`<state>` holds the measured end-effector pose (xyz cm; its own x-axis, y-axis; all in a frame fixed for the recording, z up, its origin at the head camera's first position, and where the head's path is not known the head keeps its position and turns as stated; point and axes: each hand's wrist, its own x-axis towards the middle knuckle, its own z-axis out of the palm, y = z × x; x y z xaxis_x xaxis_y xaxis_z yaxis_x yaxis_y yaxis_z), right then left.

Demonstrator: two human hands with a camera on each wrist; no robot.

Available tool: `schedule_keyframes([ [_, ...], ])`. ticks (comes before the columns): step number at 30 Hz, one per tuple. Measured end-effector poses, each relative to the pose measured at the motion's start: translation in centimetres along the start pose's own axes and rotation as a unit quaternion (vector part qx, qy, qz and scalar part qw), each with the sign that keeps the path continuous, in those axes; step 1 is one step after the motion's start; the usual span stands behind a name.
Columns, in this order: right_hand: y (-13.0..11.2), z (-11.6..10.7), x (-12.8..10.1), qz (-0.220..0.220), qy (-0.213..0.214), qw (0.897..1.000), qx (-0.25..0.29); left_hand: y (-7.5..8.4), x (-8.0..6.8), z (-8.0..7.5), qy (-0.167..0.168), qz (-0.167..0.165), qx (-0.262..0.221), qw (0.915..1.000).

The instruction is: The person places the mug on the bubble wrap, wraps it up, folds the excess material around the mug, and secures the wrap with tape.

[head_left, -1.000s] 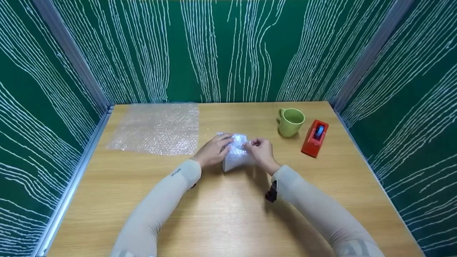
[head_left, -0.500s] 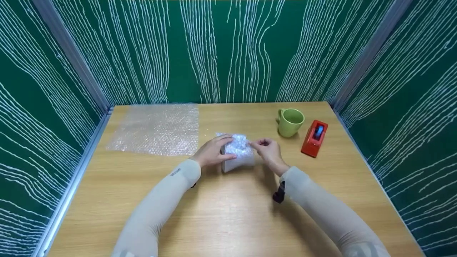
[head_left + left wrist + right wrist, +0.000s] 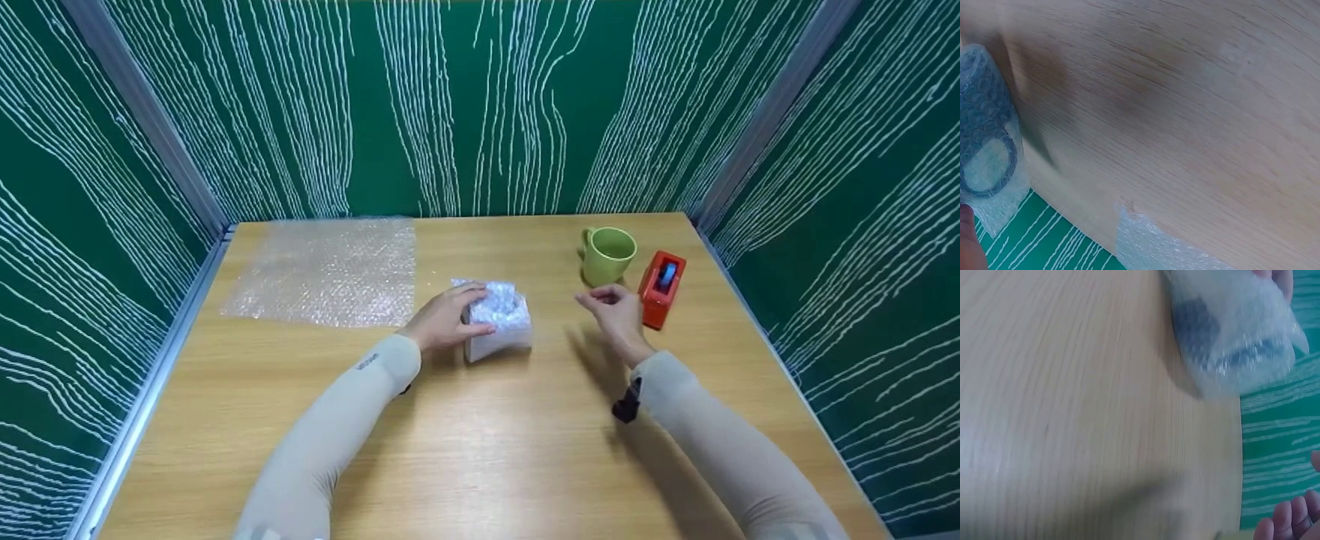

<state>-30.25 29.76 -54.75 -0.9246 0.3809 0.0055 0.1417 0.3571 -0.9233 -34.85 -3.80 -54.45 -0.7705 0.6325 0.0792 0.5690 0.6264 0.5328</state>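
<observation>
My left hand (image 3: pixel 450 319) holds a bubble-wrapped mug (image 3: pixel 504 319) near the middle of the table, fingers along its far left side and thumb across the near side. Through the wrap (image 3: pixel 985 101) in the left wrist view, a dark body and a ring-like handle show. The right hand (image 3: pixel 619 319) is off to the right, raised over the table just in front of a green mug (image 3: pixel 609 251) and left of a red tape dispenser (image 3: pixel 654 304). Its fingers (image 3: pixel 1282 517) are loosely bent, with no object visible between them.
A flat sheet of bubble wrap (image 3: pixel 337 270) lies at the back left of the wooden table (image 3: pixel 480 450). Green panels (image 3: pixel 517 112) with white wavy lines stand along the back and both sides.
The right hand has left the wrapped mug and moved right, toward the green mug and tape dispenser. The left thumb has shifted down to the wrap's near side; the left hand stays on it.
</observation>
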Motion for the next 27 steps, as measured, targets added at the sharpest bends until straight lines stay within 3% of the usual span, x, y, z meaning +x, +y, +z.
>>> schedule_keyframes([
  [8,1.0,-2.5,0.9,0.007,0.034,0.999,-0.011,0.0,0.0,0.0,0.002,0.004,-0.008,1.0000],
  [27,2.7,-7.1,3.0,0.110,0.045,0.993,-0.020,0.1,0.0,0.0,0.007,0.003,-0.016,0.9999],
])
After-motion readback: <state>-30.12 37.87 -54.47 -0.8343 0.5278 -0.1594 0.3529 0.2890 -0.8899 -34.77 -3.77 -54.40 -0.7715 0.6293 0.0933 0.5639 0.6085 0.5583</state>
